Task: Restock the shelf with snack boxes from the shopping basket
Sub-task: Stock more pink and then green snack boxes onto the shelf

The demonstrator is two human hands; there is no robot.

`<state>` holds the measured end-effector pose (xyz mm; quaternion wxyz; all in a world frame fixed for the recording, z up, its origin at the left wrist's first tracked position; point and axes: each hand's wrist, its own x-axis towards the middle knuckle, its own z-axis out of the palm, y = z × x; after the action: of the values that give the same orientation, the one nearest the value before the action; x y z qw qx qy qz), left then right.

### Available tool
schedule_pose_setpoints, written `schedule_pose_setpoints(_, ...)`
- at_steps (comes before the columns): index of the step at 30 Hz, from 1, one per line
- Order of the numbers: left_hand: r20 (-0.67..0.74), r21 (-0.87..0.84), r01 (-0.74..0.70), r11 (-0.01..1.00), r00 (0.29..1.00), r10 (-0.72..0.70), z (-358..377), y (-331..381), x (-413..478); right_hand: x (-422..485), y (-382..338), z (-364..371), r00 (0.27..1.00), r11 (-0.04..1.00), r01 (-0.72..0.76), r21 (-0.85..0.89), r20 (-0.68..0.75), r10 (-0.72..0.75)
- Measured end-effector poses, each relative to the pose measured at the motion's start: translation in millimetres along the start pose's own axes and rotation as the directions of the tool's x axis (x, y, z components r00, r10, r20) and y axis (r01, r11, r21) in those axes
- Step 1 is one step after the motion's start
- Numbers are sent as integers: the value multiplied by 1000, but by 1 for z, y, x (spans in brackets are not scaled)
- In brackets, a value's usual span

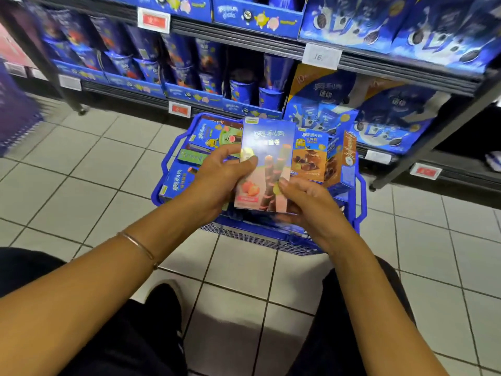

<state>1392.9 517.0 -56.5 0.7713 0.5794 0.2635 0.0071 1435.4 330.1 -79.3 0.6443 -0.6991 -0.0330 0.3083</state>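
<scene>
Snack box points its long axis away from you, gripped by your left hand and right hand; shelf lies ahead of both hands.

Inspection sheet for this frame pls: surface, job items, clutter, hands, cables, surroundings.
Surface: tiled floor; shopping basket stands on it before the shelf.
Job's things: basket holds several snack boxes, some flat, some on edge; held box is upright above them, front to camera.
Clutter: nothing seen.
Hands: left hand grips the held box's left edge, thumb on its front; right hand holds its lower right corner.
Cables: nothing seen.
Surroundings: shelf stocked with blue packs, price tags on its rails; person's shoe below.
</scene>
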Motion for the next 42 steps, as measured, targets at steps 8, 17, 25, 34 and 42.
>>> schedule_pose_setpoints(8,-53,-67,96,993,994,-100,-16,-5,12,38,45,-23,978,875,-123,-468,-208,26)
schedule_pose_setpoints(17,-124,10,89,996,988,-87,-26,-9,14,82,82,-24,984,421,-137,-897,-73,164)
schedule_pose_setpoints(25,-144,42,88,995,986,-81,-27,-10,9,90,84,-10,968,206,-200,-958,-161,192)
schedule_pose_setpoints(34,-148,55,106,993,984,-97,-25,-11,5,87,78,-1,945,119,-317,-941,-302,124)
schedule_pose_setpoints(42,-126,70,139,988,983,-130,-21,-9,4,78,79,-10,964,311,-262,-914,-260,48)
